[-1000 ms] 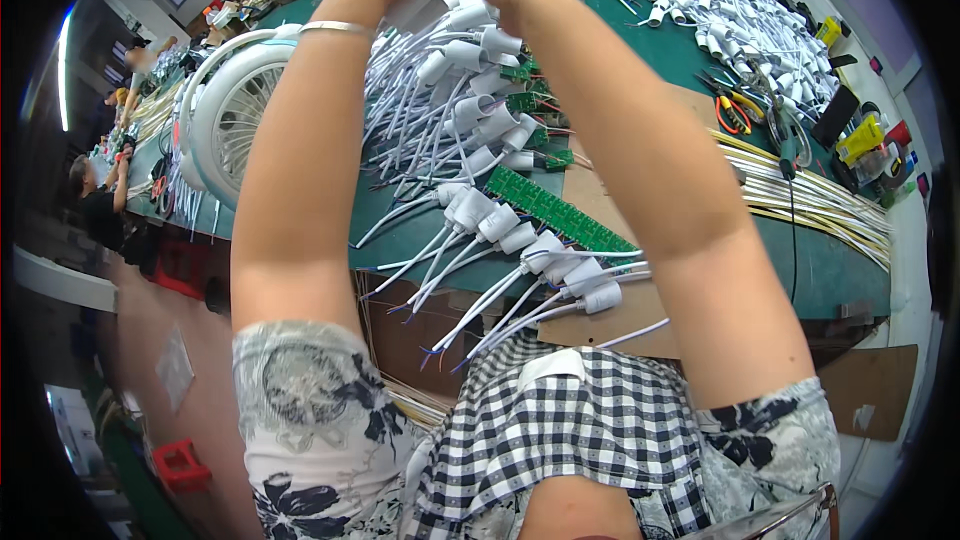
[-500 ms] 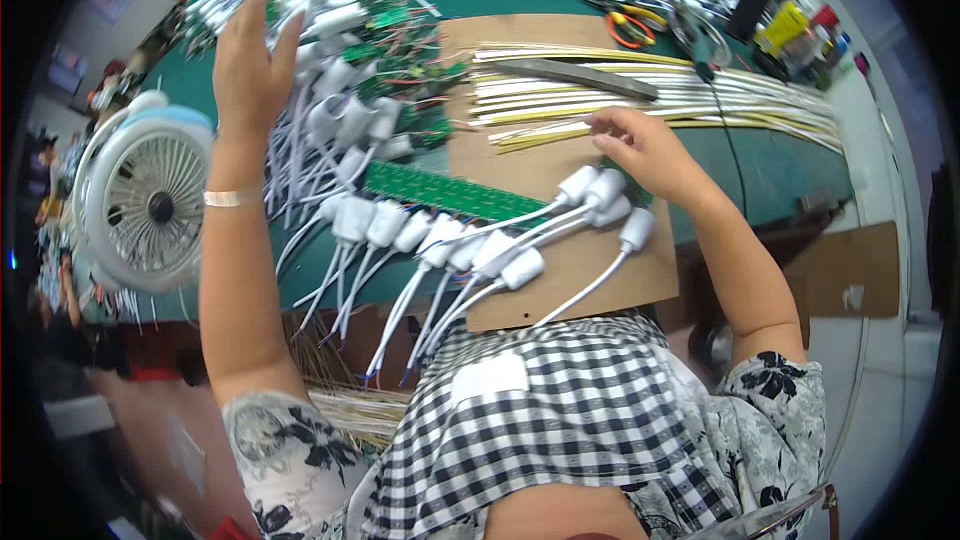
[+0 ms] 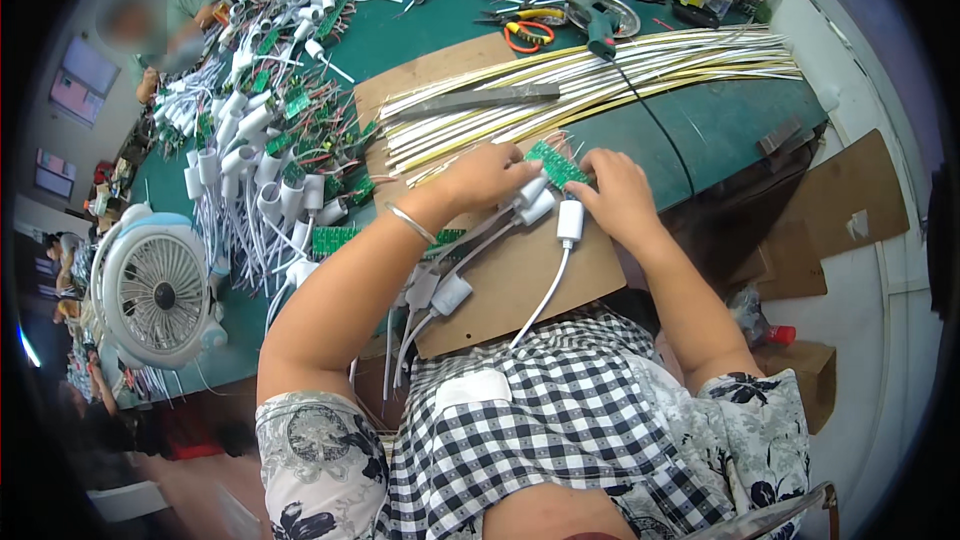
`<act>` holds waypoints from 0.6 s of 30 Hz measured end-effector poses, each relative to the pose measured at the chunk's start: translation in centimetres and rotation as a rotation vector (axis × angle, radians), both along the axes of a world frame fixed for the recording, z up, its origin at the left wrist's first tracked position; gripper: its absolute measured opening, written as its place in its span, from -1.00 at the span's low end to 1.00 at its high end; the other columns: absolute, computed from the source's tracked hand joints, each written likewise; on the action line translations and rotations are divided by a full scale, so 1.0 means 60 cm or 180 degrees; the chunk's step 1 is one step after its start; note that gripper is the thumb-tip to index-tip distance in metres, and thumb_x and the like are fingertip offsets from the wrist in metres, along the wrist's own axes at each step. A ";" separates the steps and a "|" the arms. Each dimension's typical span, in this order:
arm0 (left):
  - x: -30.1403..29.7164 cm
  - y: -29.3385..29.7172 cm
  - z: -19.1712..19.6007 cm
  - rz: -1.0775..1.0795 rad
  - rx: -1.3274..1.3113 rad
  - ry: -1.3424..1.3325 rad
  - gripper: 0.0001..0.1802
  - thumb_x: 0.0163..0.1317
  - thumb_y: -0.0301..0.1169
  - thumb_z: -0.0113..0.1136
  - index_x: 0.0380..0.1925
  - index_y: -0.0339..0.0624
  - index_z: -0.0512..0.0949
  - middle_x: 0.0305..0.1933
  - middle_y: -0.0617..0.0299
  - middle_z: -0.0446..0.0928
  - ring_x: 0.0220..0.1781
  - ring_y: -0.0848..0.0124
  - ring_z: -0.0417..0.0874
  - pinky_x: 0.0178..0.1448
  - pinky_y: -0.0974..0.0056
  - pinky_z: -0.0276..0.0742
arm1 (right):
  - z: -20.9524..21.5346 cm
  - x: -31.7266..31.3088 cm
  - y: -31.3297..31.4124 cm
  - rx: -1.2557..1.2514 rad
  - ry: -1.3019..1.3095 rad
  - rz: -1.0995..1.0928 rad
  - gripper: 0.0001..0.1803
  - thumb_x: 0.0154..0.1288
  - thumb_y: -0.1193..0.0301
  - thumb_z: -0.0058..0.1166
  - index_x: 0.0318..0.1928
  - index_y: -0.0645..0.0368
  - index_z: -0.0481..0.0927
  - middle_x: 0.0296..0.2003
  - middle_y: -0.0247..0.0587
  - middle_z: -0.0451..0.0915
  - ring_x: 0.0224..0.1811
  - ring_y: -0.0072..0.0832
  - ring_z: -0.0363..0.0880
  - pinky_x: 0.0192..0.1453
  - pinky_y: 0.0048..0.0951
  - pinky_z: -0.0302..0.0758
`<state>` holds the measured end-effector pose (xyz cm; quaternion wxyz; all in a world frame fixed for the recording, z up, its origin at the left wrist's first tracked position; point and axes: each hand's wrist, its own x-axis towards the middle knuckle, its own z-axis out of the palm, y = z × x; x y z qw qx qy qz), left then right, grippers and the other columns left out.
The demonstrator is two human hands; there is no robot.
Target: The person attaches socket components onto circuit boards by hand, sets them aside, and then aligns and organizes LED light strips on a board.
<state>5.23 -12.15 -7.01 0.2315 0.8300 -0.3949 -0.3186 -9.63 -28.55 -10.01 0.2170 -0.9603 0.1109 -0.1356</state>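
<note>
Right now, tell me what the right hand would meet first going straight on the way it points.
From the right hand, probably the small green circuit board; depth and contact are unclear.

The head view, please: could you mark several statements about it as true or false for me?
1. The left hand and the right hand are both at a small green circuit board. True.
2. The round fan stands at the right of the picture. False: it stands at the left.
3. A grey bar lies on top of the white and yellow strips. True.
4. The bracelet is on the right wrist. False: it is on the left one.
5. The tabletop is bright red. False: it is green.
6. The checked garment is black and white. True.
</note>
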 end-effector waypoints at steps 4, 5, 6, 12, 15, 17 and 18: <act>-0.035 0.025 0.028 0.0752 -0.0231 0.1465 -0.65 0.30 -0.27 0.17 -0.02 -0.21 0.40 -0.16 0.14 0.52 -0.16 0.44 0.52 -0.05 0.33 0.48 | -0.025 0.002 0.005 0.1905 -0.0469 -0.0343 -0.72 0.10 0.50 0.26 -0.18 0.22 0.48 -0.37 -0.16 0.54 -0.34 -0.40 0.54 -0.21 -0.38 0.47; -0.047 0.034 0.016 0.0750 -0.0209 0.1433 -0.65 0.30 -0.27 0.17 -0.02 -0.21 0.40 -0.16 0.14 0.52 -0.16 0.44 0.52 -0.05 0.33 0.48 | -0.024 0.005 0.008 0.1930 -0.0499 -0.0342 -0.72 0.10 0.50 0.26 -0.18 0.22 0.48 -0.37 -0.16 0.54 -0.34 -0.40 0.54 -0.21 -0.38 0.47; -0.061 0.051 -0.001 0.0686 -0.1023 0.1339 -0.63 0.26 -0.29 0.21 -0.04 -0.23 0.39 -0.24 0.18 0.51 -0.29 0.48 0.50 -0.24 0.37 0.45 | -0.019 0.010 0.013 0.2245 -0.1054 -0.0140 -0.69 0.10 0.52 0.26 -0.14 0.22 0.48 -0.38 -0.20 0.53 -0.36 -0.46 0.52 -0.22 -0.43 0.47; -0.073 0.055 0.082 0.0687 -0.1837 0.1457 -0.72 0.27 -0.43 0.22 -0.07 -0.27 0.45 -0.31 0.32 0.55 -0.31 0.59 0.57 -0.24 0.45 0.52 | 0.067 0.036 0.043 0.3964 -0.1478 0.0731 -0.38 0.05 0.42 0.37 0.15 0.19 0.43 -0.34 -0.46 0.35 -0.32 -0.70 0.31 -0.28 -0.60 0.38; -0.080 0.069 0.073 0.0826 -0.1932 0.1387 -0.82 0.27 -0.44 0.22 -0.18 -0.28 0.54 -0.32 0.33 0.59 -0.34 0.59 0.59 -0.23 0.44 0.52 | 0.099 0.064 0.014 0.3468 -0.0167 0.1169 -0.35 0.06 0.35 0.37 0.17 0.17 0.41 -0.31 -0.46 0.36 -0.25 -0.67 0.33 -0.13 -0.64 0.35; -0.073 0.068 0.066 0.0825 -0.1804 0.1343 -0.83 0.24 -0.46 0.22 -0.19 -0.27 0.56 -0.33 0.30 0.61 -0.35 0.58 0.60 -0.24 0.43 0.53 | 0.132 0.071 0.021 0.3129 -0.0003 0.1482 -0.47 0.07 0.25 0.36 0.04 0.15 0.52 -0.34 -0.42 0.44 -0.32 -0.66 0.40 -0.23 -0.60 0.40; -0.074 0.078 0.065 0.0850 -0.1657 0.1305 -0.84 0.21 -0.48 0.22 -0.21 -0.25 0.57 -0.35 0.28 0.62 -0.36 0.57 0.61 -0.25 0.41 0.54 | 0.146 0.072 0.037 0.2477 -0.0129 0.1723 -0.54 0.06 0.26 0.36 -0.06 0.16 0.56 -0.38 -0.38 0.49 -0.37 -0.65 0.44 -0.29 -0.56 0.41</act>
